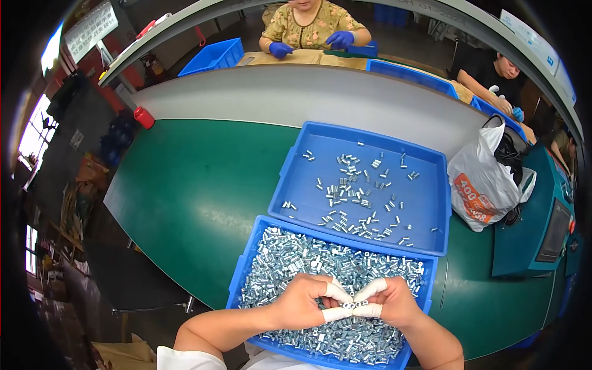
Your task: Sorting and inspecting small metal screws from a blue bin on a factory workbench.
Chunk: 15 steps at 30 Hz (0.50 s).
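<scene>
My left hand (313, 301) and my right hand (387, 301) meet over the near blue tray (235, 279), which is heaped with small shiny metal sleeves (290, 253). White finger covers sit on the thumbs and forefingers of both hands. Between these fingertips a short row of metal sleeves (354, 304) is pinched, their round open ends facing up toward me. Both hands are closed on that row. Behind, a second blue tray (290, 185) touches the near one and holds loose sleeves (354, 194), scattered thinly, some lying side by side.
A green table (203, 185) carries both trays. To the right are a white plastic bag (484, 179) with black cables and a teal machine (533, 222). A red bottle (144, 117) stands far left by a grey partition (246, 98). Beyond it, people work beside blue bins (213, 57).
</scene>
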Available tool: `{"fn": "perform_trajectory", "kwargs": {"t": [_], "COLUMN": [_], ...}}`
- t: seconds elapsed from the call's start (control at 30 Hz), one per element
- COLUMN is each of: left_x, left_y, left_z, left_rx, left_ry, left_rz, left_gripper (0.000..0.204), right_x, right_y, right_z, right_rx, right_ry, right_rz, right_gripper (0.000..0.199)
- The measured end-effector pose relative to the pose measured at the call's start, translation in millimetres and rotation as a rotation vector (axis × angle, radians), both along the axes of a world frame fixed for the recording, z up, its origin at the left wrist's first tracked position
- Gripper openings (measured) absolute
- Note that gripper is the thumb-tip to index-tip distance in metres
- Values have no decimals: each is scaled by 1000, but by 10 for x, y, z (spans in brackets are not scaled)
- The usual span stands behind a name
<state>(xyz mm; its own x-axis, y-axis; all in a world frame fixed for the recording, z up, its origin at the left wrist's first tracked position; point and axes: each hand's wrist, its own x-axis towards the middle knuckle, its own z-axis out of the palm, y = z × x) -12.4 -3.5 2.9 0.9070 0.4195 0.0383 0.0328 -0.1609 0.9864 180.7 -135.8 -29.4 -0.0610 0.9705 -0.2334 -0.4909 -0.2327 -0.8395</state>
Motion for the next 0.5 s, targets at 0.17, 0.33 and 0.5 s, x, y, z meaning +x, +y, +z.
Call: {"fn": "perform_trajectory", "kwargs": {"t": [0.17, 0.33, 0.5], "left_x": [-2, 10, -6], "left_y": [5, 8, 26], "left_z": [-21, 0, -35], "left_rx": [3, 0, 18], "left_ry": [-18, -24, -26], "left_rz": [-9, -13, -19], "left_gripper": [19, 18, 20], "right_x": [-18, -1, 1], "right_y": [21, 11, 33], "right_z": [58, 57, 67], "right_rx": [-6, 34, 1], "right_ry": [-12, -29, -16], "right_rz": [-7, 26, 58], "right_gripper": [19, 19, 19]}}
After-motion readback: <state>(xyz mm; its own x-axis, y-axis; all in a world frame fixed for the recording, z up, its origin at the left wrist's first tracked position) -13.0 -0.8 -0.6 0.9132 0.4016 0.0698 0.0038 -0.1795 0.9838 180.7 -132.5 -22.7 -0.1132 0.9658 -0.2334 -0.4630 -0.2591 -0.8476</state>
